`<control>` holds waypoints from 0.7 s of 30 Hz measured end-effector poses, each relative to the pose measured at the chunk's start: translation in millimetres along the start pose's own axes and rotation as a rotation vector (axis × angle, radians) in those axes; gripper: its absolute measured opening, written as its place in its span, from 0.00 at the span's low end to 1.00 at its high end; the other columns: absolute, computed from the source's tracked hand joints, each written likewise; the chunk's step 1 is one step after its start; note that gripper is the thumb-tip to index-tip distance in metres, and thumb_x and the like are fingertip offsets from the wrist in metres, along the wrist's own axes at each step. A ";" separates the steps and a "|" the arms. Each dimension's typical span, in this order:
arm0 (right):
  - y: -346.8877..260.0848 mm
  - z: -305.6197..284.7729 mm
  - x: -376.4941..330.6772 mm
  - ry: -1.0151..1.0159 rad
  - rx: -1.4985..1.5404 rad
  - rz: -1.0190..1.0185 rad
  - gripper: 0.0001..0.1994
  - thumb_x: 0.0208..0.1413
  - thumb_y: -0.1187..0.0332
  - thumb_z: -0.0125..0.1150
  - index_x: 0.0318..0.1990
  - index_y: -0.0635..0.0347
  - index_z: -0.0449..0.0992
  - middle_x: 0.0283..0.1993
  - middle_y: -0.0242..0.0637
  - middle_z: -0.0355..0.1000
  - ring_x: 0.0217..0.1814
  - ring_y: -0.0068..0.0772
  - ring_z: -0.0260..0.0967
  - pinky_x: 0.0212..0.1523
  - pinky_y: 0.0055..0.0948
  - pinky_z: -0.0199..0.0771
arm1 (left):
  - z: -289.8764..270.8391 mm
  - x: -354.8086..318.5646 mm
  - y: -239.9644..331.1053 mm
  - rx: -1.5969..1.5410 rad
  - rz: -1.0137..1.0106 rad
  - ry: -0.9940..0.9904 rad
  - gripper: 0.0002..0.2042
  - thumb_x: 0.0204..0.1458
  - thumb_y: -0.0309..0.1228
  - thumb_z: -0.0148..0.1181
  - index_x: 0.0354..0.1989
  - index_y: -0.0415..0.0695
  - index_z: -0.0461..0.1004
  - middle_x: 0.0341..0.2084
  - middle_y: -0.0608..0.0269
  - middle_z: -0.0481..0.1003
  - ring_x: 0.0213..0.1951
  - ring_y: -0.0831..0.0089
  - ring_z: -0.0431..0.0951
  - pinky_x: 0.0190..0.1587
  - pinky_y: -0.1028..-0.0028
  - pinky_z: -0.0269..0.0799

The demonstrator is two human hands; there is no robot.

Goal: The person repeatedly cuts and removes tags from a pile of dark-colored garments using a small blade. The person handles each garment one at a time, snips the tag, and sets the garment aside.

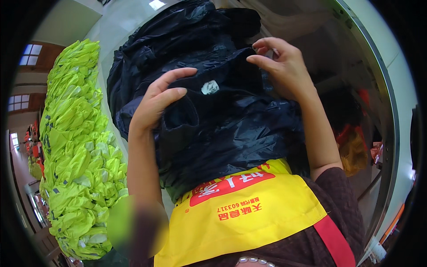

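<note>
A dark navy garment [222, 95] with a gathered edge and a small white label [210, 87] lies before me on a heap of similar dark, shiny clothing [175, 42]. My left hand [155, 100] is at the garment's left side, its thumb and forefinger apart over the cloth; its other fingers are hidden. Beneath that thumb a rounded opening in the dark cloth shows. At the right end of the gathered edge, my right hand [287, 66] has the cloth between thumb and forefinger. The edge runs between both hands.
A tall pile of bright yellow-green garments [82, 147] stands along the left. On the right is a curved-looking metal-edged frame [378, 75], with orange and red items [353, 149] low beside it. A yellow apron [240, 209] covers my front.
</note>
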State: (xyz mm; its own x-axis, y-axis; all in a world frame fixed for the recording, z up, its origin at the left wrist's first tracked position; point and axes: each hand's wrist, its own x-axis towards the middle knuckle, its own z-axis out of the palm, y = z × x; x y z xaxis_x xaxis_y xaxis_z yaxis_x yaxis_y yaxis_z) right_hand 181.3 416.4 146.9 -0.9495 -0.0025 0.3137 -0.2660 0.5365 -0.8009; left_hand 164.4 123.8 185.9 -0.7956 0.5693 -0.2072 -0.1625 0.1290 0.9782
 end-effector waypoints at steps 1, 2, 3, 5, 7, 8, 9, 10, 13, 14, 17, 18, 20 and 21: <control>-4.8 -0.3 1.0 -0.022 0.001 -0.145 0.22 0.41 0.58 0.71 0.43 0.60 0.75 0.37 0.37 0.73 0.37 0.29 0.70 0.36 0.22 0.70 | 0.0 2.7 -1.0 0.010 -0.018 -0.032 0.18 0.47 0.25 0.54 0.49 0.39 0.70 0.40 0.70 0.71 0.37 0.87 0.69 0.43 0.86 0.63; -13.3 -1.1 5.1 -0.044 0.003 -0.290 0.23 0.41 0.59 0.71 0.44 0.60 0.75 0.39 0.38 0.73 0.38 0.30 0.71 0.37 0.23 0.71 | -0.8 5.6 -2.0 0.020 -0.036 -0.062 0.17 0.47 0.25 0.55 0.48 0.40 0.70 0.39 0.70 0.71 0.36 0.87 0.69 0.43 0.86 0.63; -24.7 -1.2 7.6 -0.067 0.006 -0.434 0.24 0.40 0.59 0.72 0.45 0.60 0.75 0.42 0.39 0.73 0.40 0.31 0.71 0.38 0.23 0.72 | 1.0 5.1 -2.7 0.028 -0.056 -0.092 0.16 0.47 0.26 0.55 0.47 0.40 0.70 0.38 0.71 0.71 0.36 0.87 0.69 0.43 0.87 0.63; -38.4 15.9 9.4 -0.260 0.161 -0.481 0.26 0.38 0.56 0.73 0.44 0.59 0.74 0.40 0.40 0.74 0.38 0.36 0.72 0.37 0.27 0.72 | 7.6 6.9 3.7 0.023 -0.073 -0.152 0.11 0.47 0.26 0.58 0.40 0.41 0.70 0.33 0.72 0.70 0.34 0.87 0.69 0.39 0.86 0.64; -40.9 30.2 12.1 -0.446 -0.106 -0.458 0.21 0.37 0.60 0.73 0.39 0.60 0.76 0.32 0.41 0.74 0.29 0.33 0.71 0.29 0.24 0.68 | 3.1 9.8 6.4 0.071 -0.098 -0.189 0.10 0.47 0.27 0.59 0.39 0.41 0.70 0.31 0.72 0.70 0.33 0.86 0.69 0.37 0.86 0.64; -40.5 32.7 14.8 -0.486 -0.091 -0.384 0.16 0.40 0.59 0.70 0.32 0.61 0.77 0.22 0.41 0.71 0.24 0.39 0.71 0.26 0.25 0.68 | 3.5 6.9 10.7 0.143 -0.073 -0.066 0.09 0.49 0.28 0.60 0.37 0.41 0.70 0.29 0.72 0.70 0.32 0.87 0.68 0.35 0.85 0.64; -36.6 36.4 16.1 -0.391 -0.147 -0.356 0.11 0.43 0.63 0.67 0.28 0.63 0.76 0.19 0.39 0.69 0.20 0.36 0.69 0.24 0.26 0.67 | 5.0 5.9 10.7 0.197 -0.025 0.135 0.08 0.51 0.29 0.57 0.37 0.41 0.71 0.30 0.70 0.70 0.33 0.84 0.68 0.39 0.84 0.63; -30.1 37.9 19.8 -0.389 -0.138 -0.302 0.11 0.44 0.64 0.66 0.28 0.63 0.76 0.18 0.39 0.68 0.20 0.34 0.67 0.24 0.25 0.66 | 2.0 1.7 10.2 0.240 0.083 0.255 0.07 0.53 0.28 0.55 0.37 0.40 0.71 0.31 0.68 0.72 0.34 0.82 0.70 0.40 0.83 0.64; -1.5 36.2 21.4 -0.359 -0.007 -0.051 0.10 0.46 0.66 0.64 0.27 0.64 0.73 0.19 0.31 0.65 0.21 0.21 0.60 0.24 0.23 0.62 | 20.2 -33.4 10.2 0.276 0.483 0.664 0.03 0.52 0.22 0.54 0.34 0.37 0.72 0.28 0.66 0.72 0.32 0.80 0.70 0.37 0.80 0.66; 10.7 36.7 18.1 -0.318 0.076 0.030 0.09 0.47 0.66 0.64 0.27 0.63 0.73 0.20 0.28 0.65 0.21 0.19 0.59 0.24 0.22 0.61 | 28.5 -53.8 -2.0 0.160 0.635 0.676 0.01 0.51 0.20 0.54 0.30 0.39 0.71 0.27 0.64 0.72 0.30 0.78 0.69 0.36 0.79 0.66; 4.8 30.4 11.5 -0.278 0.458 0.566 0.09 0.47 0.64 0.63 0.31 0.58 0.74 0.24 0.26 0.67 0.24 0.17 0.61 0.24 0.17 0.60 | 51.1 -96.9 -42.3 0.980 1.026 0.464 0.19 0.36 0.42 0.70 0.31 0.47 0.68 0.34 0.57 0.72 0.35 0.62 0.71 0.42 0.64 0.67; 11.6 27.6 6.9 -0.258 0.583 0.653 0.09 0.47 0.64 0.63 0.33 0.56 0.74 0.24 0.25 0.67 0.22 0.15 0.60 0.20 0.15 0.56 | 61.6 -92.2 -53.5 1.107 0.958 0.466 0.22 0.34 0.42 0.71 0.34 0.47 0.68 0.41 0.57 0.71 0.44 0.58 0.69 0.48 0.60 0.65; 16.5 19.0 -1.9 -0.222 0.785 0.786 0.09 0.47 0.64 0.63 0.35 0.53 0.73 0.24 0.22 0.66 0.20 0.11 0.57 0.15 0.12 0.49 | 51.4 -87.2 -74.3 1.263 0.697 0.370 0.25 0.39 0.31 0.67 0.47 0.41 0.65 0.45 0.52 0.70 0.50 0.51 0.69 0.53 0.54 0.62; 10.2 14.6 -9.6 -0.201 0.854 0.826 0.09 0.47 0.64 0.63 0.36 0.53 0.72 0.24 0.22 0.65 0.19 0.10 0.56 0.14 0.12 0.47 | 32.1 -79.5 -86.9 1.302 0.643 0.342 0.23 0.40 0.27 0.64 0.47 0.40 0.66 0.44 0.53 0.71 0.49 0.54 0.70 0.53 0.56 0.63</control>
State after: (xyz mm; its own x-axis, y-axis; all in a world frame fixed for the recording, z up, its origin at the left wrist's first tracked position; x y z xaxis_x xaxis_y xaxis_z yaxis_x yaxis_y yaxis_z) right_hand 185.2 409.6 128.3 -0.8739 -0.0935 -0.4770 0.4820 -0.2933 -0.8256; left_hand 260.6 93.5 117.1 -0.6518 0.6194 0.4376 0.7354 0.6571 0.1653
